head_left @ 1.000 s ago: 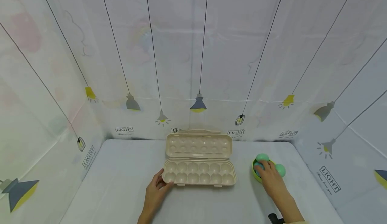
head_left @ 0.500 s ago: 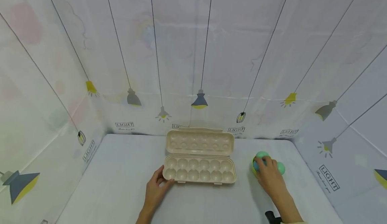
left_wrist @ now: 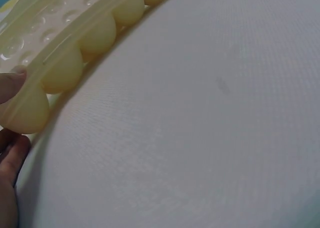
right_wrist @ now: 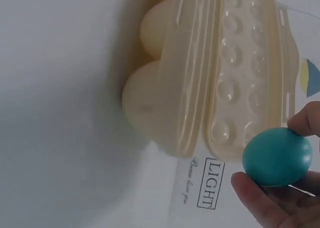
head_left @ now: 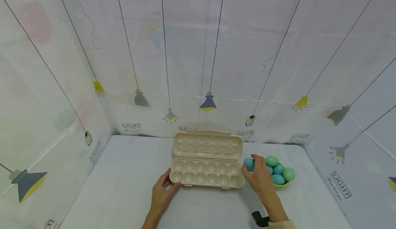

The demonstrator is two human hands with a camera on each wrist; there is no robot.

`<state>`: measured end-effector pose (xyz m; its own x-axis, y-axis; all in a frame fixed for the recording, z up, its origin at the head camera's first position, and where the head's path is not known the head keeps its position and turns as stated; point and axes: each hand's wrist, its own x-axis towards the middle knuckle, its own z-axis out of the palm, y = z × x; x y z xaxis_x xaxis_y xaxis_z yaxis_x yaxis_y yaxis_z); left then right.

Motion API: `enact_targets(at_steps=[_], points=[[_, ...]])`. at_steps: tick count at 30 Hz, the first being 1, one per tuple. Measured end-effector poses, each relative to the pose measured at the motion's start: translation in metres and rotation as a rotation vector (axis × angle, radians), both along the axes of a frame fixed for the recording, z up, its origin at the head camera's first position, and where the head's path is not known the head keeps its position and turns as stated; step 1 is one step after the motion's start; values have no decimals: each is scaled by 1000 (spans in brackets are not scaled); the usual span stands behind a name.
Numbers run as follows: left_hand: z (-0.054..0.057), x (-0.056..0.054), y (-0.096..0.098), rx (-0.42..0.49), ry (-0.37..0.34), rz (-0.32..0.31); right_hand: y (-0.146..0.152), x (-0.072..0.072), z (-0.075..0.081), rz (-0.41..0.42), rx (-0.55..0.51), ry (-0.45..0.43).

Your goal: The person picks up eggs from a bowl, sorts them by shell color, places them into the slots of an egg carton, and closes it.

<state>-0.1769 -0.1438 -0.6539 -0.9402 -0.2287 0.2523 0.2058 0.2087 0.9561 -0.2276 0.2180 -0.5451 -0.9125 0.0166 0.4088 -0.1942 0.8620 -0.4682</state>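
An open beige egg carton (head_left: 208, 160) stands on the table, its lid tipped back and its cups bare. At its left end my left hand (head_left: 163, 190) grips the corner, with the thumb on the rim; in the left wrist view the fingers lie low against the outer cup (left_wrist: 30, 111). My right hand (head_left: 263, 178) pinches a blue egg (right_wrist: 277, 156) between thumb and fingers, just off the carton's right end. Behind that hand, a yellow-green bowl (head_left: 282, 185) holds several blue and green eggs, partly covered by the hand.
The white table (head_left: 123, 181) meets a cloth wall (head_left: 272, 84) printed with lamps close behind the carton lid. A black device (head_left: 260, 219) sits by the right wrist, above a light sleeve (head_left: 281, 225).
My right hand has lifted a blue egg out of the bowl and carried it left to the carton's right end. The left hand keeps its hold. The head view has shifted slightly.
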Motion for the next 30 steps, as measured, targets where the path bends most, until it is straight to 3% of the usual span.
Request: enact_targets(at_steps=[8,14,21,30], points=[[-1,0,-1,-12,41,13,-47,-6,1,106,-80,40],[-3,-1,-2,-5,19,2,-95,-12,1,262,-104,82],[-2,0,-2,6,-10,14,-146,-17,0,397,-112,47],[-3,0,-1,7,-49,11,-191,-21,-12,471,-112,-17]])
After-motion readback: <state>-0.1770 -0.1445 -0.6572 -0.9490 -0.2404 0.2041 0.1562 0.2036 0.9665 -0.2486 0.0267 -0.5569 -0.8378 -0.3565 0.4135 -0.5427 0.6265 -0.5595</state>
